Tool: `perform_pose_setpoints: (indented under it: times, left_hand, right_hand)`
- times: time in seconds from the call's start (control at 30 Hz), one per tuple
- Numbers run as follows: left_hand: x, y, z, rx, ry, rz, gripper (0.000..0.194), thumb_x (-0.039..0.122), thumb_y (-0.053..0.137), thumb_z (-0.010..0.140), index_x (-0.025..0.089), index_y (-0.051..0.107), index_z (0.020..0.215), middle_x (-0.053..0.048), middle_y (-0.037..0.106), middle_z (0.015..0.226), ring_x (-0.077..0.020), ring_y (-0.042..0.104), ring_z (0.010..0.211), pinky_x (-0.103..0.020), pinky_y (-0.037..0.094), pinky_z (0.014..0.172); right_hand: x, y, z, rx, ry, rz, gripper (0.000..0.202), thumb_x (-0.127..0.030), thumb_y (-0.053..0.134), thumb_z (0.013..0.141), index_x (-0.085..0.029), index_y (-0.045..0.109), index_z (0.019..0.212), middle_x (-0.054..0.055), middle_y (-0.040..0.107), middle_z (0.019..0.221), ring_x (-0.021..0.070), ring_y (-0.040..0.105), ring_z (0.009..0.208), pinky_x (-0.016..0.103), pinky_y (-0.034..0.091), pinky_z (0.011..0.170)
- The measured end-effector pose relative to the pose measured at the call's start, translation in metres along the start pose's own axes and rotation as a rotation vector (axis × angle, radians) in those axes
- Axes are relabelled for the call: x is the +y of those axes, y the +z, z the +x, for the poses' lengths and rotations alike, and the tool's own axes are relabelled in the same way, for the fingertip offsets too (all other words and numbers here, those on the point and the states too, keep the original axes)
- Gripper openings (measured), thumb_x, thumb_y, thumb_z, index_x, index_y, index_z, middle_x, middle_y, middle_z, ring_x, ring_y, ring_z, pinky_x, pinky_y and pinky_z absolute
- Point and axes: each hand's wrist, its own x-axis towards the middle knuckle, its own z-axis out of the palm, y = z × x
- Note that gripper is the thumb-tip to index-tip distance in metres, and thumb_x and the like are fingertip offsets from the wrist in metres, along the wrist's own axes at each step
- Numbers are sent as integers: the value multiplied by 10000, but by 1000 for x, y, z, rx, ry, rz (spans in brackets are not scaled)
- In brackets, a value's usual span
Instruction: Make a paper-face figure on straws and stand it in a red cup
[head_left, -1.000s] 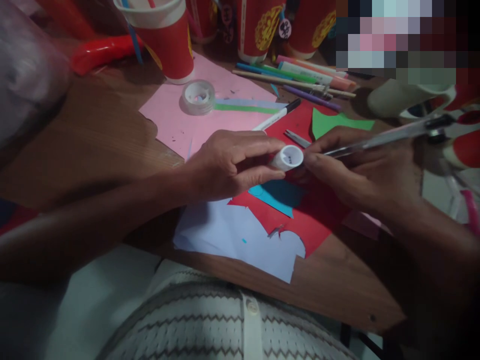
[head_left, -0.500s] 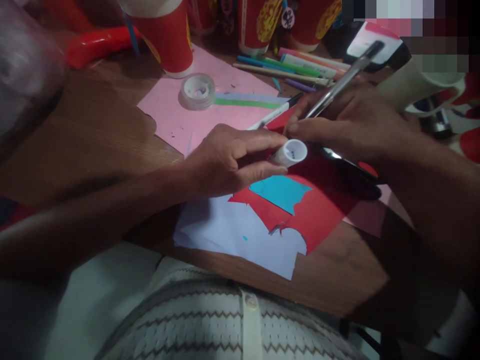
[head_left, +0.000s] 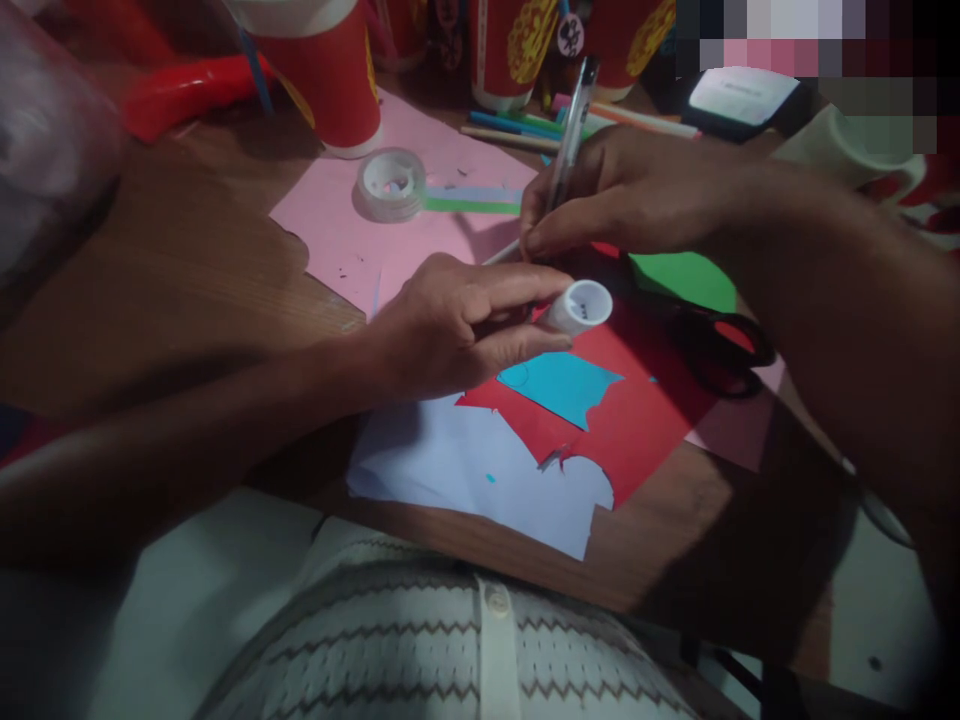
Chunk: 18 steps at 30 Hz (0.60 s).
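Observation:
My left hand (head_left: 446, 325) pinches a short white hollow tube (head_left: 588, 304) between thumb and fingers, its round open end facing me. Some dark marks show inside it. My right hand (head_left: 637, 195) grips a clear-barrelled pen (head_left: 574, 130), which stands nearly upright; its tip is hidden by the fingers. Below the tube, a blue paper piece (head_left: 562, 385) with a notched edge and a small drawn circle lies on red paper (head_left: 637, 420). Black-handled scissors (head_left: 731, 340) rest under my right forearm, blades in shadow, beside a green paper piece (head_left: 690, 280).
A clear tape roll (head_left: 390, 185) sits on pink paper (head_left: 322, 225). Cut white paper (head_left: 450, 455) lies near the table's front edge. Red paper cups (head_left: 330, 95), several markers and pens (head_left: 510, 125) and a pale mug (head_left: 832, 150) stand or lie at the back.
My right hand has moved left, and its pen has swung more upright. The green paper and scissor handles show more now. My left hand and the tube have stayed put.

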Motion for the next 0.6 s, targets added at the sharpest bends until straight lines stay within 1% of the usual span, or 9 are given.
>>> perform_pose_setpoints:
  times: [0.17, 0.33, 0.4, 0.5, 0.6]
  left_hand:
    - [-3, 2, 0, 22, 29, 10, 257, 325, 599, 822, 206, 685, 1033, 38, 673, 691, -72, 532, 538, -176, 367, 512]
    - [-5, 4, 1, 72, 105, -29, 209, 275, 632, 798, 164, 689, 966, 26, 692, 715, -83, 570, 582, -178, 432, 556]
    - [-5, 4, 1, 80, 130, -25, 203, 262, 631, 804, 150, 686, 965, 27, 693, 714, -76, 569, 575, -171, 448, 569]
    - [-4, 4, 0, 75, 130, -19, 207, 261, 624, 814, 138, 684, 969, 23, 696, 719, -74, 577, 578, -167, 461, 594]
    - [-5, 4, 0, 52, 90, -30, 213, 274, 617, 813, 174, 681, 990, 23, 705, 738, -95, 612, 624, -178, 470, 602]
  right_hand:
    - [2, 3, -3, 30, 2, 67, 166, -194, 571, 838, -123, 674, 729, -49, 652, 671, 63, 586, 613, 123, 432, 493]
    - [-1, 3, -3, 23, -12, 91, 143, -164, 577, 810, -111, 668, 714, -42, 617, 643, 53, 555, 578, 96, 410, 449]
    - [-3, 3, -1, -1, -29, 83, 166, -173, 580, 817, -114, 659, 683, -54, 591, 607, 40, 532, 545, 86, 388, 425]
    - [-6, 3, 4, -44, -85, 47, 186, -140, 572, 825, -111, 645, 657, -77, 547, 552, 22, 500, 510, 76, 368, 419]
    - [-8, 3, 8, -80, -103, 12, 164, -120, 565, 821, -98, 671, 698, -89, 566, 562, 18, 500, 503, 76, 366, 418]
